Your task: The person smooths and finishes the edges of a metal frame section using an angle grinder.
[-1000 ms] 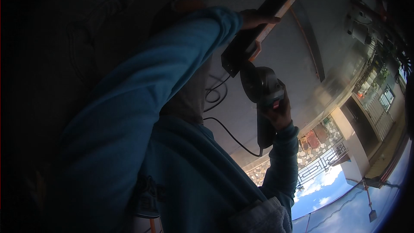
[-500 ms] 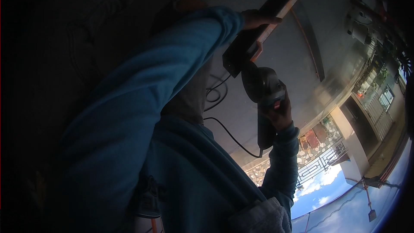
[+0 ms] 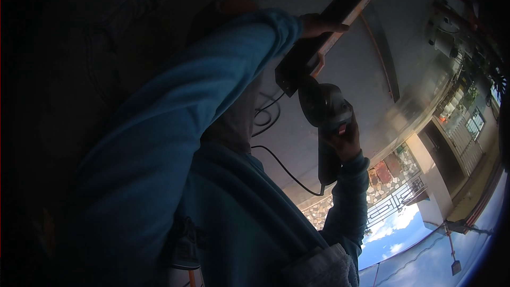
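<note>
My left hand [image 3: 320, 25] is closed over a long dark metal beam [image 3: 348, 4], which has a lighter, rust-coloured edge. In my right hand [image 3: 346, 139] is an angle grinder [image 3: 329, 167], gripped by its body close to a red part. The grinder's round dark head [image 3: 321, 103] sits just below the beam's near end, where an orange-brown edge shows. Whether it touches the beam is too dark to tell. A black cord [image 3: 287, 168] runs from the end of the grinder's handle. Both of my arms wear blue-teal sleeves.
A curved dark strip [image 3: 383, 48] lies on the grey floor [image 3: 361, 82] beyond the beam. Loops of cord [image 3: 268, 119] rest near my grey trousers [image 3: 231, 127]. Upside down at the right are a doorway [image 3: 443, 146], a metal railing [image 3: 396, 202] and sky.
The view has shifted very slightly. Both hands keep their holds, and the grinder stays at the beam's end.
</note>
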Tool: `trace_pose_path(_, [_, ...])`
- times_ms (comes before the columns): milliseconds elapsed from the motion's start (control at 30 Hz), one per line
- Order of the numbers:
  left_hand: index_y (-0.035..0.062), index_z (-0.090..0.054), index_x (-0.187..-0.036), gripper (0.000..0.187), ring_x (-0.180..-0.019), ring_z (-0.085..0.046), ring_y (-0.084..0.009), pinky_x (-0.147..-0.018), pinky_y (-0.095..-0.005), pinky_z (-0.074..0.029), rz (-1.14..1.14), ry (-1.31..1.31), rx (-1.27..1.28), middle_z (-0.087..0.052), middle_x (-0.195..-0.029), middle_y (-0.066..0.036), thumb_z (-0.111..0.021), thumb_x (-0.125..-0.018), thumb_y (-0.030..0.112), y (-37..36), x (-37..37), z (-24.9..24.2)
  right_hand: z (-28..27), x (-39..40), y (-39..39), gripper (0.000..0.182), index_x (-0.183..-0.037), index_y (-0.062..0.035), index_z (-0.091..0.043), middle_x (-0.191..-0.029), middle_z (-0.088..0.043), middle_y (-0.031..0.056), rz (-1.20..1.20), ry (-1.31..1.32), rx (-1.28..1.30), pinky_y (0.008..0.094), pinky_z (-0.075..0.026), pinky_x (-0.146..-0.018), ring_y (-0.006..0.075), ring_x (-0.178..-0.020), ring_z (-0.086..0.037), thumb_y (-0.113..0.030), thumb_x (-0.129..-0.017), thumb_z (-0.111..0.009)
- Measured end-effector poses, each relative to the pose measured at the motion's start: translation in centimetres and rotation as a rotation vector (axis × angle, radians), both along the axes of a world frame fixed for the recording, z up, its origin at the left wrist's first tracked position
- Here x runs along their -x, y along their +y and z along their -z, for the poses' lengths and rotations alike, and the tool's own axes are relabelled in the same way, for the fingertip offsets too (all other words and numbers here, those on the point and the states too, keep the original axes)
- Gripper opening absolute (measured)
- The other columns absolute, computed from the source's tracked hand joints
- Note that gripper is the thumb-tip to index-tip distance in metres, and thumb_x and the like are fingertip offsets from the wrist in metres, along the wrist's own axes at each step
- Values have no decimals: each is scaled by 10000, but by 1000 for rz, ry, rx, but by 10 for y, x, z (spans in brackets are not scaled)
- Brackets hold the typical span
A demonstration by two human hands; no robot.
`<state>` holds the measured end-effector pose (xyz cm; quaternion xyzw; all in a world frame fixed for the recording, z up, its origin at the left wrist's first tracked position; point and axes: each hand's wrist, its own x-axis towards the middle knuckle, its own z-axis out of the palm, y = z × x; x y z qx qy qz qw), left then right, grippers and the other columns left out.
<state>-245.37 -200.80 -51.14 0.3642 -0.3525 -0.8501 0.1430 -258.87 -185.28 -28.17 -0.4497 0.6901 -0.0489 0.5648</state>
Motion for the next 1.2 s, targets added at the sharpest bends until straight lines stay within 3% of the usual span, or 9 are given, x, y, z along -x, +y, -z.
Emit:
trace_pose_path(67, [-10, -491, -1357, 1060, -1255, -495, -367, -1044, -382, -360, -7, -34, 10, -529, -1325, -238, -611, -653, 774, 0, -2, -5, 3, 2, 0, 777, -1311, -51, -417, -1097, -571, 105, -7, 3, 11, 367, -511, -857, 227, -974, -575, -86, -622, -774])
trace_pose_path(133, [-8, -409, -1413, 961, -1345, -393, -383, -1102, -447, -295, -26, 65, -12, -408, -1427, -266, -568, -774, 692, 3, -8, -17, 0, 0, -1, 779, -1312, -50, -417, -1100, -571, 106, -14, 4, 21, 366, -512, -854, 227, -975, -575, -87, -621, -774])
trace_pose_path(167, [-8, -409, -1413, 961, -1345, -393, -383, -1102, -447, -295, -28, 64, -12, -408, -1427, -266, -568, -774, 692, 3, -7, -15, -1, -1, -3, 778, -1312, -50, -418, -1101, -571, 106, -16, 4, 18, 365, -512, -854, 225, -976, -575, -88, -622, -775])
trace_pose_path(233, [-10, -492, -1356, 1024, -1241, -505, -365, -1050, -366, -347, -61, 19, 16, -526, -1329, -237, -610, -681, 752, 2, -5, -13, -2, -3, -5, 776, -1311, -50, -419, -1103, -572, 106, -20, 2, 16, 364, -511, -853, 223, -977, -575, -89, -622, -775])
trace_pose_path(1033, [-20, -480, -1361, 1024, -1262, -487, -370, -1060, -367, -329, -10, 23, -6, -525, -1332, -231, -609, -689, 741, -4, -15, -20, -3, -5, -6, 773, -1309, -45, -416, -1113, -570, 105, -73, 10, 22, 361, -501, -862, 213, -985, -569, -87, -630, -783])
trace_pose_path(1200, [-22, -481, -1359, 1029, -1263, -487, -370, -1059, -365, -332, -17, 19, -5, -527, -1328, -232, -611, -685, 743, -3, -14, -19, -1, -6, -5, 768, -1307, -44, -419, -1113, -569, 96, 36, -21, -25, 359, -501, -862, 203, -994, -565, -88, -632, -784])
